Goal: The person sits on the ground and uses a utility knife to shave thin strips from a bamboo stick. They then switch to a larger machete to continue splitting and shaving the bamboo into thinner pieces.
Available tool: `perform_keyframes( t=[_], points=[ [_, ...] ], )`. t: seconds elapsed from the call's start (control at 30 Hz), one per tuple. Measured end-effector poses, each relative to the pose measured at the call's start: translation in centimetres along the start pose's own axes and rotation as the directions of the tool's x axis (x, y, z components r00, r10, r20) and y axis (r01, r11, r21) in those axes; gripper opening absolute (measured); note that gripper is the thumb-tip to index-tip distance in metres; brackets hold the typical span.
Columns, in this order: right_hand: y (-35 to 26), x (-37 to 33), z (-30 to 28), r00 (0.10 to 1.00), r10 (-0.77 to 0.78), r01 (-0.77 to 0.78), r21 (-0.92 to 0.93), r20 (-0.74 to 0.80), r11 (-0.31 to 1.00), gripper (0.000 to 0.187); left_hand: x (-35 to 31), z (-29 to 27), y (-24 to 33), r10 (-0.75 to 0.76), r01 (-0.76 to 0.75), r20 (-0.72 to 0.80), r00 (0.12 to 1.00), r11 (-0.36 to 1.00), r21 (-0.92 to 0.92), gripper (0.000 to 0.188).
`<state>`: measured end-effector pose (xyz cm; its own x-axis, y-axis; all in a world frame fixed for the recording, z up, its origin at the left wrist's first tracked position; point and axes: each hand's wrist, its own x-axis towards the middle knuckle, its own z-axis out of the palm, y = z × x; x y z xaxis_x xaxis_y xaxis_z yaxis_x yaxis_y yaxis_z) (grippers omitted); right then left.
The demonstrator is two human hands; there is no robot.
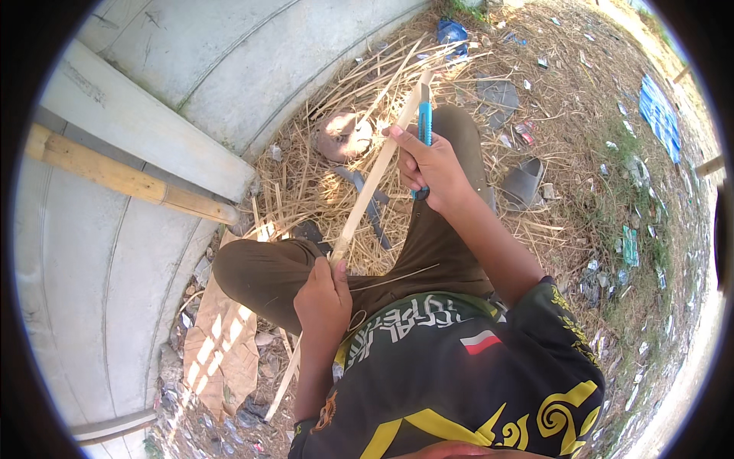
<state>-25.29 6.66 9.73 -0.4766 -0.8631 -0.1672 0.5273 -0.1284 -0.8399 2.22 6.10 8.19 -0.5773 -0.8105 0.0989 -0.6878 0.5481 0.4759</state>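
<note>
A long pale strip, seemingly bamboo [368,195], slants across my lap, its upper end far out over the shavings. My left hand [323,300] is closed round its lower part, and its tail runs on past my left forearm. In my right hand [430,164] is a teal utility knife [425,126], upright with the blade out beside the strip's upper part. My right thumb lies against the strip's edge. A thin sliver [397,277] rests across my trousers. On the ground between my legs lies a dark, crossed, blade-like tool [372,210], partly behind the strip.
Straw-like shavings [306,191] surround a round block [344,138]. A concrete wall [252,61] and bamboo pole [134,172] stand at left. Brown cardboard [222,352] lies by my left knee. A grey sandal [523,183] and blue sheet [659,118] lie to the right.
</note>
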Motion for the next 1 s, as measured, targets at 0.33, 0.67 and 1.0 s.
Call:
perform_keyframes(
  t=[0.33,0.67,1.0],
  points=[
    [-8.3,15.3,-5.0,0.957,-0.211,0.255,0.226,-0.201,0.940,0.022,-2.3,-2.0,-6.4,-0.118,0.536,0.629,0.769,0.654,-0.533,0.030],
    [-4.2,20.5,-8.3,0.964,0.030,0.102,0.471,-0.264,0.876,0.025,15.6,-9.6,-11.3,-0.201,0.166,0.131,0.971,0.958,0.234,0.045],
    [-5.6,17.6,-7.2,0.924,-0.140,0.229,0.224,-0.355,0.947,0.019,22.8,-3.8,-19.1,-0.291,0.272,0.415,0.862,0.957,0.106,0.037]
  ],
)
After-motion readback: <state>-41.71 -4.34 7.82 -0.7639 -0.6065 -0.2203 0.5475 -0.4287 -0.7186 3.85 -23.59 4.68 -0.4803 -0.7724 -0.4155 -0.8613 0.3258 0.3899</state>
